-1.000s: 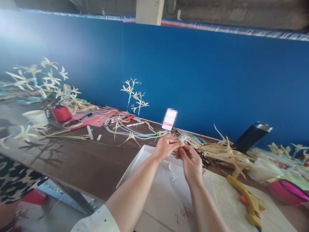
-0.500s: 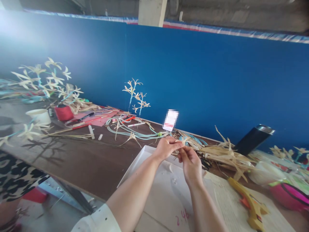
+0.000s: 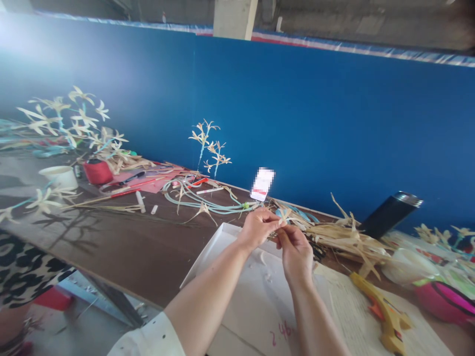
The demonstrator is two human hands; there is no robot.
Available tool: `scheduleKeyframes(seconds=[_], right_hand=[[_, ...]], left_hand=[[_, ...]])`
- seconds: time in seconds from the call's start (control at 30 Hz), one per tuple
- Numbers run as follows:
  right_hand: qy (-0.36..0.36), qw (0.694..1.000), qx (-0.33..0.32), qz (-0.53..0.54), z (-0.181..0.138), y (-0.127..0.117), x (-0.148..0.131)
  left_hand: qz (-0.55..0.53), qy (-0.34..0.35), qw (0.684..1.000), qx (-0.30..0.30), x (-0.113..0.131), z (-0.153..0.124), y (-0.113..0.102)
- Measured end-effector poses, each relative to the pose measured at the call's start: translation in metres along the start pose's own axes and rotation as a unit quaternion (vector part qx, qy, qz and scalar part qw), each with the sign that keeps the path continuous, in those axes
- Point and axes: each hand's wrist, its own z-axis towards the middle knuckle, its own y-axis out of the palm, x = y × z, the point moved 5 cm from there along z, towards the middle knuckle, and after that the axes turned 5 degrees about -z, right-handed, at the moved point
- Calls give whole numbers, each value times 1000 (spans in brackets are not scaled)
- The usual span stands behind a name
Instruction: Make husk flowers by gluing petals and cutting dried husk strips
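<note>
Left hand [image 3: 260, 226] and right hand [image 3: 297, 252] have slid slightly rightward since the earlier frame, while the things on the table [image 3: 141, 247] lie as they did; thumbs and fingertips of both are pinched together, grasping a pale petal-like piece [image 3: 285, 216] that shows just above them, though which hand bears the main grip I cannot tell; too hard a pinch could split or crease it, since it looks thin and dry, and a loose one could let it slip down into the white tray [image 3: 202, 254] below the fingers; nearer the body and right of the fingers lies a yellow glue gun [image 3: 387, 309], which the right forearm could knock if it swung wide; just right of the fingers spread pale husk strips [image 3: 345, 237], whose tips could snag the piece; beyond the fingers, to their left, curls pale tubing [image 3: 222, 211]; farther off stand a blurred phone [image 3: 261, 185], then flower sprigs [image 3: 217, 160] against the blue wall [image 3: 315, 113].
</note>
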Motion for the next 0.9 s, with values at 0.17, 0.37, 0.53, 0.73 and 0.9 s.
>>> scheduleKeyframes(seconds=[0.17,0.37,0.53,0.73,0.9], right_hand=[[-3,999,32,4,0,-4,2],[68,997,20,26,-4,0,4],[77,989,74,101,1,-11,5],[100,974,92,180,9,-23,7],[133,972,69,182,10,-18,13]], left_hand=[[19,26,999,19,2,-2,3],[38,62,996,43,4,-1,0],[84,96,990,54,-2,3,-6],[160,113,981,0,-14,3,3],[171,110,977,-59,-14,-2,12]])
